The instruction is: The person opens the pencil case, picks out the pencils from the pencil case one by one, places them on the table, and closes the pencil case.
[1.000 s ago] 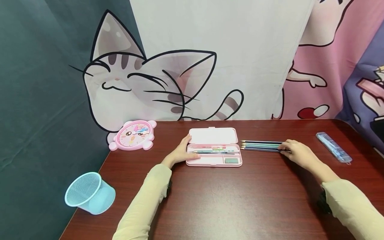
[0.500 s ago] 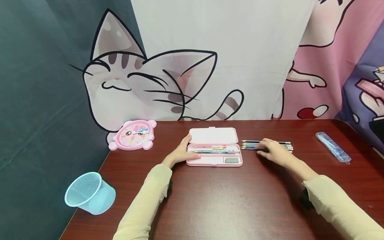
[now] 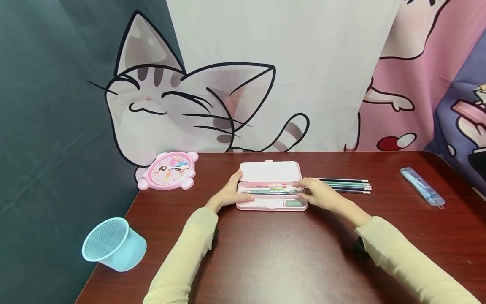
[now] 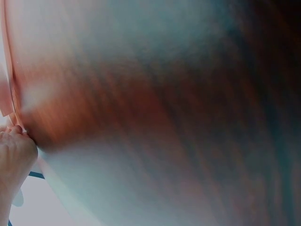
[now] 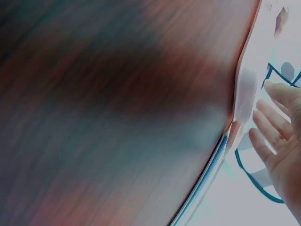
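A pink pencil case (image 3: 271, 208) lies open on the table in the head view, with several slim pens or pencils (image 3: 265, 191) in its back compartment and a grey-green eraser (image 3: 294, 203) at the front right. My left hand (image 3: 226, 194) holds the case's left end, thumb over the front compartment. My right hand (image 3: 322, 195) is at the right end, fingertips over the back compartment; in the right wrist view its fingers (image 5: 270, 123) look spread, holding nothing visible. Several dark and green pencils (image 3: 349, 185) lie right of the case, their left ends hidden behind the right hand.
A pink animal-shaped clock (image 3: 169, 171) lies at the back left. Nearer the left edge is a light-blue mesh bin (image 3: 117, 247). A clear blue box (image 3: 422, 186) lies at the far right. Behind the table (image 3: 265, 253) hangs a printed curtain (image 3: 303, 76).
My right hand has moved left, off the loose pencils and over to the right end of the pencil case. The pencils stayed where they were. The left hand has kept its place.
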The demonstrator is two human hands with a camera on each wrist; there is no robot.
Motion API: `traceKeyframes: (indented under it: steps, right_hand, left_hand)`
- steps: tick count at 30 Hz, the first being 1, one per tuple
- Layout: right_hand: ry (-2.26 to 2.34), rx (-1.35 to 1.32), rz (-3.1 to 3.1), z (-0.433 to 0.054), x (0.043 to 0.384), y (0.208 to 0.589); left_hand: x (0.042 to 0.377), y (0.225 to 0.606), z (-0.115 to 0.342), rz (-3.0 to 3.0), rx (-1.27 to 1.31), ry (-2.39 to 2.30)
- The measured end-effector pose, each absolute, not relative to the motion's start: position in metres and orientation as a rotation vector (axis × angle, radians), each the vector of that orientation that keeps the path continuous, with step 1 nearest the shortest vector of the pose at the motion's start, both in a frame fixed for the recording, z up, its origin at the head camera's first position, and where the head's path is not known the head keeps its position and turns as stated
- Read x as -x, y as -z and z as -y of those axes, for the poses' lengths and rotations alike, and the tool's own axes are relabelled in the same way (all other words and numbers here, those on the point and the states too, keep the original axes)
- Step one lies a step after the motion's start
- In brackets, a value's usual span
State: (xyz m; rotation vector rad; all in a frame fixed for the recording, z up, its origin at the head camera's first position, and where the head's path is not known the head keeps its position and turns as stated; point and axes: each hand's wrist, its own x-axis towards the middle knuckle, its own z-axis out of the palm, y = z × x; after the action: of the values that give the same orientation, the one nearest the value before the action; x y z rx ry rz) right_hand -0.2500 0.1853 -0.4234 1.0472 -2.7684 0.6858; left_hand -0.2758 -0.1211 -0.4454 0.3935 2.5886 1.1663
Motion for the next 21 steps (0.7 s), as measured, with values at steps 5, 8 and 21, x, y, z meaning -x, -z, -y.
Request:
traceKeyframes:
  steps: [5,8,21]
  right_hand:
    - [-0.667,-1.134,2.823,-0.176,0.252,0.425]
    - [-0.663,-1.126,2.813,-0.173,0.252,0.426]
    - [-0.828,-1.018,2.534,-0.193,0.255,0.434]
  left_hand:
    - [0.277,0.445,0.12,-2.593,-0.403,-1.152]
    - [0.277,0.446,0.12,-2.598,-0.399,-1.14]
    - [0.276,0.445,0.12,-2.615,-0.411,-1.138]
